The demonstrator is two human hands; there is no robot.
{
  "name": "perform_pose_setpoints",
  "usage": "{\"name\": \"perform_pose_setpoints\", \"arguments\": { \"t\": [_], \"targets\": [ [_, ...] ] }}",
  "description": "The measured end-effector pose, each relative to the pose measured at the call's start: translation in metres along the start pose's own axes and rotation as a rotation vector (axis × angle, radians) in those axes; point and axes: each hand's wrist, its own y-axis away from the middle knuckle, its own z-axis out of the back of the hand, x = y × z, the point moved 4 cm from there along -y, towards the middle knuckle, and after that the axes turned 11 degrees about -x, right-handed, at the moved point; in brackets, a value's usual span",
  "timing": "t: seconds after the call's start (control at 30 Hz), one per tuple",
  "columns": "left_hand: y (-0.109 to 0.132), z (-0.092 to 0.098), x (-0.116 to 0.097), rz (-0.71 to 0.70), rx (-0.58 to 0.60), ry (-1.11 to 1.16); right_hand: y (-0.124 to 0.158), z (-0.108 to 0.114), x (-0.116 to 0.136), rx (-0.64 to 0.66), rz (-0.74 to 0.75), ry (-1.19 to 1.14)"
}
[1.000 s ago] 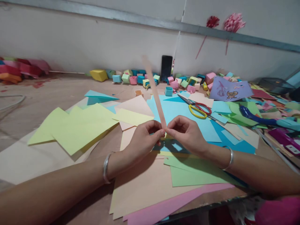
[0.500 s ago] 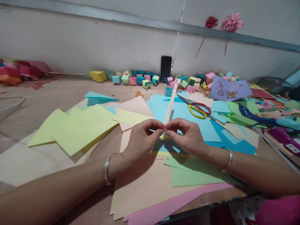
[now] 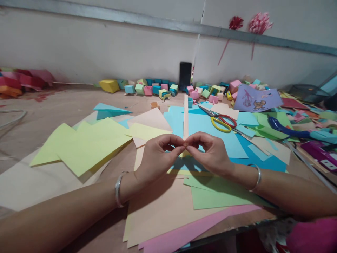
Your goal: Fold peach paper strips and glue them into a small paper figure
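A narrow pale peach paper strip (image 3: 186,116) points away from me, its near end pinched between both hands. My left hand (image 3: 160,154) is closed, thumb and forefinger on that end. My right hand (image 3: 209,151) pinches the same spot from the other side, so the fingertips of both hands meet. Just beneath the fingers a bit of yellow paper (image 3: 186,154) shows, mostly hidden. Light blue sheets (image 3: 223,144) lie under the strip. Scissors (image 3: 222,123) with one red and one yellow handle rest on them, beyond my right hand.
Yellow-green sheets (image 3: 92,144) spread on the left, and a green sheet (image 3: 218,196) lies nearer me. Small folded paper boxes (image 3: 158,89) line the wall beside an upright phone (image 3: 185,75). On the right are a purple stapler (image 3: 319,156) and a blue-handled tool (image 3: 284,130).
The paper strip has swung from leaning right to pointing nearly straight away from me. Both hands keep their pinch in almost the same place.
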Motion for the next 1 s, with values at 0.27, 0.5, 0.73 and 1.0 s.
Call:
{"name": "perform_pose_setpoints", "arguments": {
  "t": [0.27, 0.5, 0.73, 1.0],
  "targets": [
    [0.002, 0.000, -0.002, -0.090, -0.009, -0.088, -0.001, 0.002, 0.004, 0.019, 0.078, 0.049],
    [0.004, 0.001, -0.001, -0.179, -0.005, -0.072, -0.003, 0.003, 0.012, 0.018, 0.175, 0.038],
    [0.004, 0.001, -0.003, -0.279, 0.003, -0.058, -0.003, 0.004, 0.015, 0.005, 0.216, 0.060],
    [-0.001, 0.001, -0.004, -0.353, -0.021, -0.093, -0.002, 0.004, 0.015, -0.008, 0.297, 0.050]
  ]
}}
